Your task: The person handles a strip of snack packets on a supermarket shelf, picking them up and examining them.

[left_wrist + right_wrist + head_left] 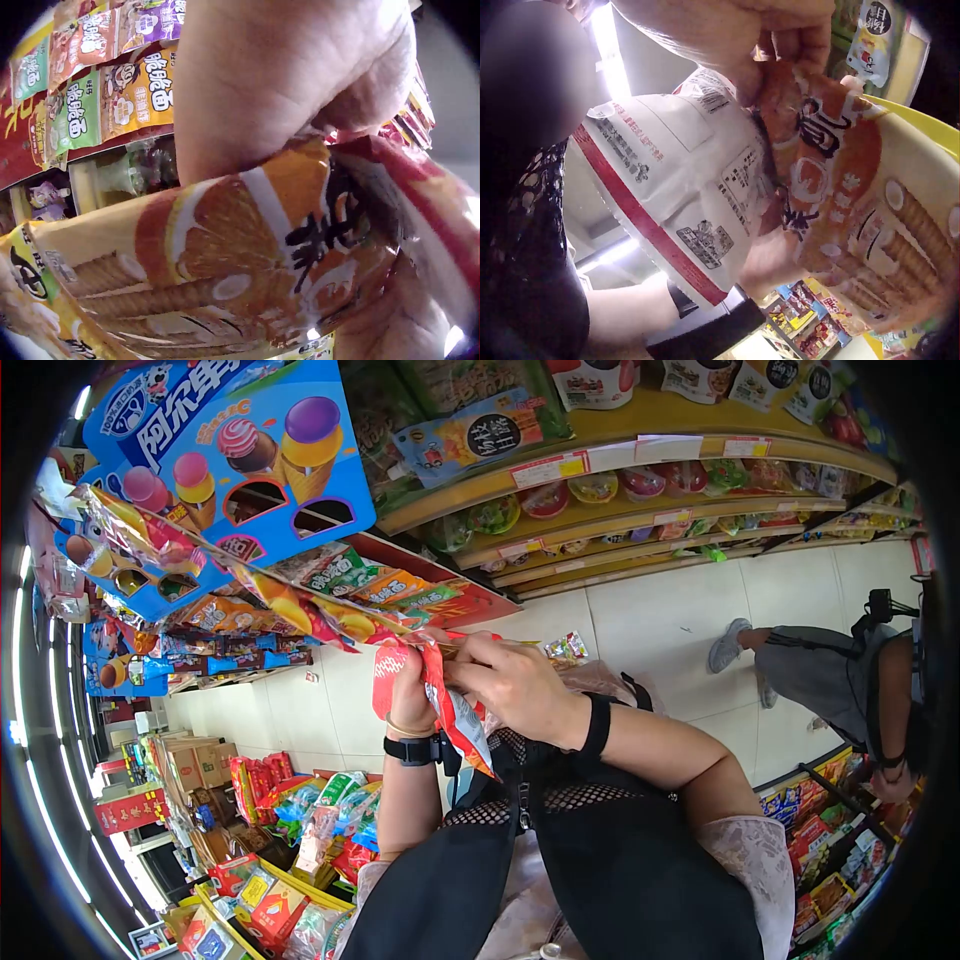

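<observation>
Both hands meet in front of the chest at a snack packet [455, 705], red and white in the head view. My left hand [405, 680] grips it from the left; a red patterned piece shows behind that hand. Curled fingers of my right hand [525, 685] pinch the upper edge. In the right wrist view, the packet's white printed back [679, 180] with a red stripe hangs beside an orange wafer-roll packet [847, 195]. This orange packet, showing an orange slice and rolls, crosses below the left palm [292, 82] in the left wrist view.
A line of snack packets [270, 595] runs from the hands to the upper left, past a blue ice-cream display box [230, 450]. Shelves of cups and pouches [600, 470] stand ahead. Snack bins [320, 830] lie lower left. Another person's leg [800, 650] is at right.
</observation>
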Tool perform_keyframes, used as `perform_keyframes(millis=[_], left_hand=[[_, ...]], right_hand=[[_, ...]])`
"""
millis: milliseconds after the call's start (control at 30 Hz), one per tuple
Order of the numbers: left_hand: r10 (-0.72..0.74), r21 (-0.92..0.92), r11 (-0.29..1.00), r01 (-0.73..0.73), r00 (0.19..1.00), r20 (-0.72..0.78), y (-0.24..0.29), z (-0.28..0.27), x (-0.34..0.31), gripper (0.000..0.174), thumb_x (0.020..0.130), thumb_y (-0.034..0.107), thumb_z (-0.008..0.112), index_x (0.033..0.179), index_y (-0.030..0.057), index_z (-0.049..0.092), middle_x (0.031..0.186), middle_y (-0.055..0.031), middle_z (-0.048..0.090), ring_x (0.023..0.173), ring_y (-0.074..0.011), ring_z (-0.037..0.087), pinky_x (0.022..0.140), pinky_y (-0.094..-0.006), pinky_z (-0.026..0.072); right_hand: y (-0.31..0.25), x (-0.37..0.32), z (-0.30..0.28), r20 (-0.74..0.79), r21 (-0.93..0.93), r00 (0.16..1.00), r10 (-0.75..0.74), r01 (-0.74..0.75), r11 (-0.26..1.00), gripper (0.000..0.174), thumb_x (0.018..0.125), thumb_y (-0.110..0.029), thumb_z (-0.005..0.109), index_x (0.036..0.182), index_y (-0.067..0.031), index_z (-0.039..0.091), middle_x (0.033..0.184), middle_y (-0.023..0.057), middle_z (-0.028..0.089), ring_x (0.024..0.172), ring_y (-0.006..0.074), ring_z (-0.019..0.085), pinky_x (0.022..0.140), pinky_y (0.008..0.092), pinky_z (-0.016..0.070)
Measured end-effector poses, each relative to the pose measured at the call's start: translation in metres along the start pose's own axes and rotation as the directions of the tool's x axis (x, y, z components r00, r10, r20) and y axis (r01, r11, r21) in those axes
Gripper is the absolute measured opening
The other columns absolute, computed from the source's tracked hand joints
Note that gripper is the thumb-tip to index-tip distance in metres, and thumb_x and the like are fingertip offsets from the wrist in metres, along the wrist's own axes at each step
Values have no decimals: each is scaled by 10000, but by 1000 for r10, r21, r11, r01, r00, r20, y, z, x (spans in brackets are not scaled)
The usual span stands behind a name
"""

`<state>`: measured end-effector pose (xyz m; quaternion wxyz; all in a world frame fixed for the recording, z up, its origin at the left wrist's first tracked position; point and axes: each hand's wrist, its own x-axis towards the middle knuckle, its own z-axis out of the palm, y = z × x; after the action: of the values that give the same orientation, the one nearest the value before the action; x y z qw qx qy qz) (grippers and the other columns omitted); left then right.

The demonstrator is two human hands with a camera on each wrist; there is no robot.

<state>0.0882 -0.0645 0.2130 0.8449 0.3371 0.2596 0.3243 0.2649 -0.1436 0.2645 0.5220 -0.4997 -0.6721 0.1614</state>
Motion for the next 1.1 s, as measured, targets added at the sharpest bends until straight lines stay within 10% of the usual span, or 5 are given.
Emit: perform_keyframes(millis=[1100], left_hand=[[-14, -41, 999, 9, 993, -116, -7, -20, 3, 499, 910, 384, 503, 1260, 39, 414, 1217, -99, 521, 1120, -224, 507, 967, -378, 399]], right_hand=[[6, 17, -19, -33, -23, 984, 173, -173, 985, 157, 752, -108, 651, 803, -53, 513, 756, 74, 552, 665, 277, 592, 535, 384, 457]])
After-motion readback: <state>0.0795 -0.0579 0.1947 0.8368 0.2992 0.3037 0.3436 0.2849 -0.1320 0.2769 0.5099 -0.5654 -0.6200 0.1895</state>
